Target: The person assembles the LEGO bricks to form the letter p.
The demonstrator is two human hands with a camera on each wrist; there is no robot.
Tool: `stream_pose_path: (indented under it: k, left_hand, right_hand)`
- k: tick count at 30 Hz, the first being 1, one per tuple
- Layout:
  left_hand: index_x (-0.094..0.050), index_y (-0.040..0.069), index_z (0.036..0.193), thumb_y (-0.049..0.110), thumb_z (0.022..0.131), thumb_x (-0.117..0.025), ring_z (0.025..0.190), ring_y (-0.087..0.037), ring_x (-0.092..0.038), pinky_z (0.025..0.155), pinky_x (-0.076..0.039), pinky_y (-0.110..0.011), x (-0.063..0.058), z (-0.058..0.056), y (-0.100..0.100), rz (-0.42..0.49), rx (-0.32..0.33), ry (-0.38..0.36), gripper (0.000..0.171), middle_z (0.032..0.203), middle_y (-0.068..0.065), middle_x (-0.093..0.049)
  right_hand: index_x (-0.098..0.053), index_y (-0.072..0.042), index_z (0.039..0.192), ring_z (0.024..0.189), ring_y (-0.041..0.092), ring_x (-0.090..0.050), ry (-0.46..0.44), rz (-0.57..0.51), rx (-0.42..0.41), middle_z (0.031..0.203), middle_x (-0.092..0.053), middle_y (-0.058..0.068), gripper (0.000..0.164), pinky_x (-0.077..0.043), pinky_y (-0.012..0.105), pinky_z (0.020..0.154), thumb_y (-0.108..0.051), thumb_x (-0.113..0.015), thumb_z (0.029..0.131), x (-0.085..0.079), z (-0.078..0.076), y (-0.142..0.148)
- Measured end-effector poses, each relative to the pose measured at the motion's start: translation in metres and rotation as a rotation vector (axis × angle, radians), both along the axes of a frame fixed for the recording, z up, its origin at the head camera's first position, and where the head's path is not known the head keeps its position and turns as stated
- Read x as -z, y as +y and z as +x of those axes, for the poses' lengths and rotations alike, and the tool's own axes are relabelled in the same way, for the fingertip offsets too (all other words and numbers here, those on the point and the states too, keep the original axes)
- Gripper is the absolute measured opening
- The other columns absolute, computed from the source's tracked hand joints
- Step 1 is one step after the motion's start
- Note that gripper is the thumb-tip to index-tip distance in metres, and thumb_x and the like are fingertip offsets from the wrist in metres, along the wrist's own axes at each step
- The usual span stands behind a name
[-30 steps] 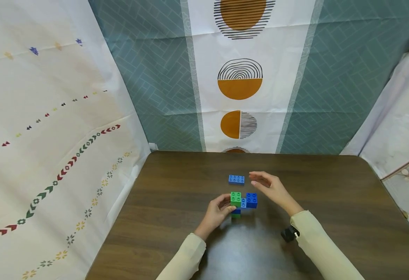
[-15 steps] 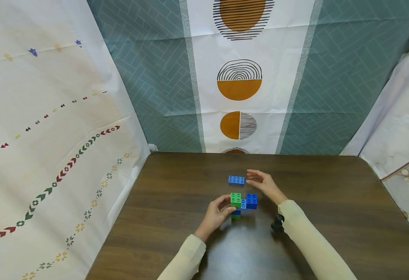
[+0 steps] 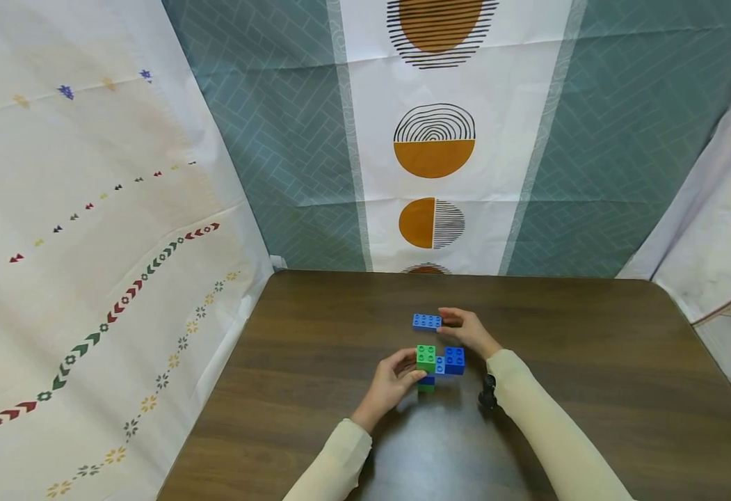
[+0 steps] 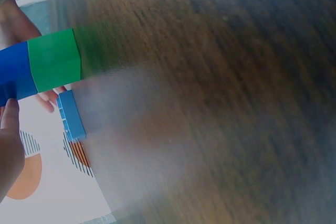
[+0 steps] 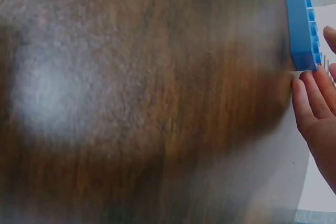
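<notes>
My left hand [image 3: 389, 384] grips a stack of toy building bricks by its left side. A bright green brick [image 3: 426, 358] tops the stack, a light blue brick [image 3: 440, 364] juts out rightward, and a dark blue brick [image 3: 455, 360] sits at that end. Lower down, the left wrist view shows a blue brick [image 4: 14, 69] above a green brick [image 4: 55, 60]. Beyond the stack, a loose light blue eight-stud brick [image 3: 426, 321] lies on the table. My right hand [image 3: 469, 331] is at its right end, fingers extended and thumb apart; whether they touch it I cannot tell.
The brown wooden table [image 3: 315, 320] ends at a hanging cloth [image 3: 371, 139] behind it. A patterned white cloth [image 3: 121, 243] hangs along the left. A black wrist device [image 3: 487, 392] is worn under the right forearm.
My right hand has moved left, up to the right end of the loose light blue brick. The left hand holds the stack in much the same place.
</notes>
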State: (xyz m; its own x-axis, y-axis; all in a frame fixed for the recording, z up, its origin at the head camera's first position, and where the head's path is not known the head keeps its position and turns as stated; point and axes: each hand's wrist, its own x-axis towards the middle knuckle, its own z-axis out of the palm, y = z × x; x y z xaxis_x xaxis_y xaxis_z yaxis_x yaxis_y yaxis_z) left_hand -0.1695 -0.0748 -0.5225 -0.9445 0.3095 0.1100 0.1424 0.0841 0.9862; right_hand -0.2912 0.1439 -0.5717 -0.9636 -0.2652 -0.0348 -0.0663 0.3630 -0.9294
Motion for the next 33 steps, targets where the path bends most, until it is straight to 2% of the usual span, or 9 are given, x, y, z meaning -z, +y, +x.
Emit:
stream_pose_path:
  k: [16, 23, 33]
  left_hand:
    - [-0.059, -0.007, 0.12, -0.001, 0.088, -0.066, 0.111, -0.034, -0.06, 0.092, -0.051, -0.028, -0.003, 0.0015, 0.0001, -0.029, -0.01, 0.007, 0.033, 0.116, -0.023, -0.063]
    - [-0.059, -0.008, 0.12, -0.001, 0.088, -0.066, 0.113, -0.035, -0.059, 0.094, -0.051, -0.029, -0.0026, 0.0013, -0.0006, -0.022, -0.005, 0.003, 0.033, 0.118, -0.023, -0.062]
    - [-0.059, -0.007, 0.12, -0.001, 0.088, -0.066, 0.114, -0.035, -0.058, 0.094, -0.051, -0.029, -0.0023, 0.001, -0.0012, -0.014, 0.001, 0.007, 0.033, 0.118, -0.023, -0.062]
  right_hand:
    - [-0.056, 0.003, 0.13, 0.117, 0.039, -0.052, 0.008, 0.078, 0.054, 0.128, -0.055, 0.025, 0.044, -0.043, 0.052, 0.102, -0.007, -0.069, 0.089, 0.0078, -0.0029, -0.0071]
    - [-0.06, 0.004, 0.122, 0.112, 0.039, -0.054, 0.021, 0.077, 0.086, 0.121, -0.058, 0.025, 0.036, -0.045, 0.052, 0.099, -0.004, -0.069, 0.088, 0.0067, -0.0003, -0.0096]
    - [-0.06, 0.003, 0.124, 0.11, 0.039, -0.056, 0.022, 0.044, 0.085, 0.119, -0.061, 0.024, 0.037, -0.048, 0.052, 0.096, -0.005, -0.069, 0.088, 0.0034, 0.0019, -0.0071]
